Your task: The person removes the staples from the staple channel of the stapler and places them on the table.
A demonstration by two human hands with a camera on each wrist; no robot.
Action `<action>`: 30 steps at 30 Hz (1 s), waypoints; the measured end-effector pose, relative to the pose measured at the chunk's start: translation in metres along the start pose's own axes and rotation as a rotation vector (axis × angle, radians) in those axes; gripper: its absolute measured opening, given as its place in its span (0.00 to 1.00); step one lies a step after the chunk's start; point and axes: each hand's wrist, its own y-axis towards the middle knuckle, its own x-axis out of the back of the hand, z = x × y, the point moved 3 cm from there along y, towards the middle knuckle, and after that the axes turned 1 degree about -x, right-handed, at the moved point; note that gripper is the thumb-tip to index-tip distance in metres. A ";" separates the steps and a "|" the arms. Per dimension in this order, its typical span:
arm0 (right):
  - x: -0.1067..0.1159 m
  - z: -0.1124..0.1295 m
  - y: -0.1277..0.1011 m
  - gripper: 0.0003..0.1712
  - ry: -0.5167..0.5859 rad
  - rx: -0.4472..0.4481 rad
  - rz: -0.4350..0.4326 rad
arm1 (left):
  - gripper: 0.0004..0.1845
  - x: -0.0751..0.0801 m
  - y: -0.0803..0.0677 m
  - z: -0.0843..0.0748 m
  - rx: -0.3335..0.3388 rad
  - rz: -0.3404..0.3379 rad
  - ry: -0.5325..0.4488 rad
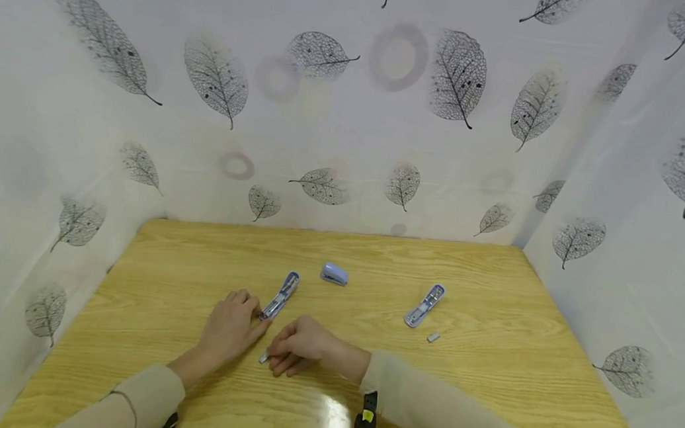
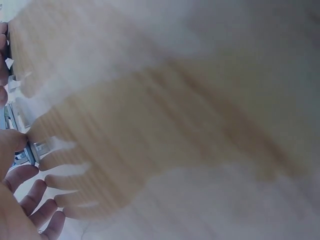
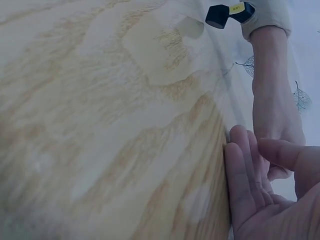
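An opened light-purple stapler lies slanted on the table, its metal inner track showing. My left hand holds its near end between thumb and fingers. The left wrist view shows the stapler's end between the thumb and index finger of that hand. Just right of it, my right hand pinches a small grey strip of staples low over the table. In the right wrist view the right hand has its fingers together, and the strip is hidden there.
A small purple stapler sits at the back middle of the wooden table. Farther right lies another opened stapler, with a second grey staple strip near its front end. A leaf-patterned curtain surrounds the table's back and sides.
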 end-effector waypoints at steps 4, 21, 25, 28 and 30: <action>0.012 0.004 -0.003 0.08 -0.026 0.067 -0.034 | 0.16 -0.002 0.000 0.001 0.008 0.014 -0.007; 0.099 0.030 -0.021 0.14 -0.729 0.486 -0.468 | 0.15 -0.001 -0.001 0.000 -0.001 0.013 -0.004; 0.116 0.032 -0.017 0.19 -0.996 0.555 -0.515 | 0.15 -0.001 -0.001 0.001 -0.007 0.009 -0.002; 0.125 0.033 -0.013 0.23 -1.149 0.583 -0.520 | 0.15 -0.002 -0.001 0.001 -0.004 0.014 -0.003; 0.131 0.033 -0.009 0.26 -1.227 0.591 -0.510 | 0.15 -0.002 -0.001 0.001 -0.001 0.016 -0.005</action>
